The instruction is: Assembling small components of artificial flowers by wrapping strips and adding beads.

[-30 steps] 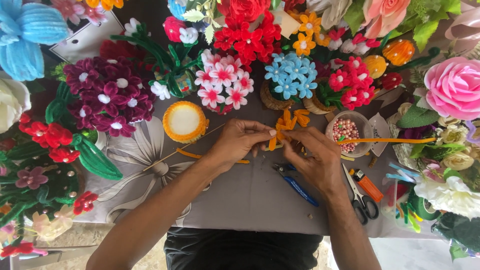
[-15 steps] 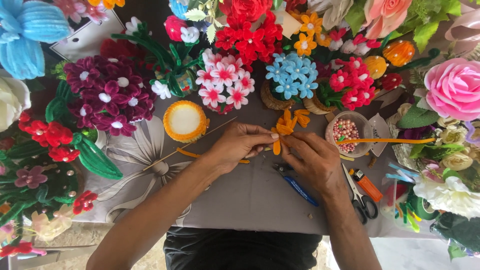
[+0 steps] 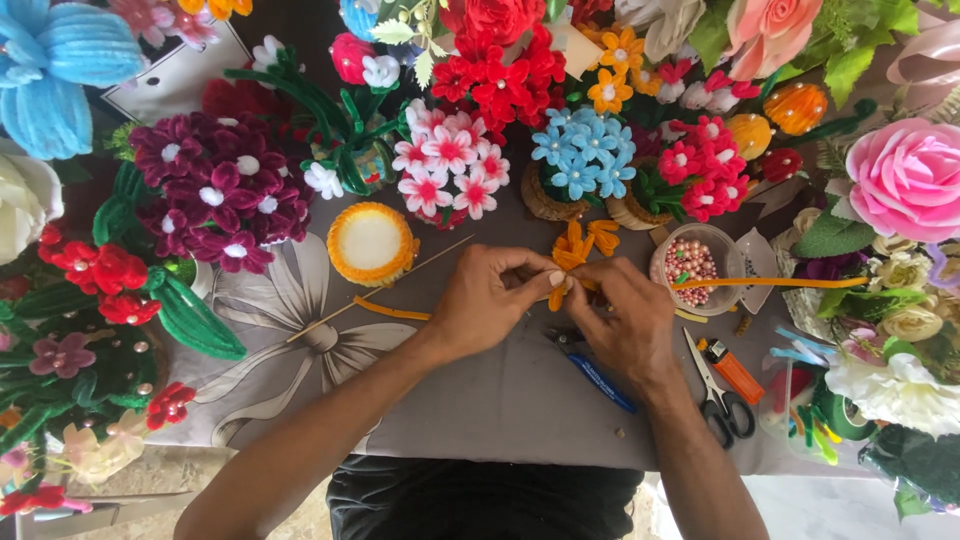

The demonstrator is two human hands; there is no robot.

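An orange pipe-cleaner flower (image 3: 580, 245) is pinched between the fingertips of the left hand (image 3: 490, 300) and the right hand (image 3: 625, 320), both closed on it above the grey cloth (image 3: 500, 400) at the middle of the table. Blue-handled pliers (image 3: 595, 368) are seen just below the right hand. Scissors (image 3: 720, 395) and a small orange rectangular lighter (image 3: 732, 370) are laid to its right. A clear round cup of pink beads (image 3: 692, 265) is placed just beside the flower, with a long orange pipe cleaner (image 3: 770, 283) resting across it. A round orange-rimmed disc (image 3: 371, 243) is set left of the hands. Pots of blue flowers (image 3: 580, 160) and pink-white flowers (image 3: 445, 165) are ranged behind.
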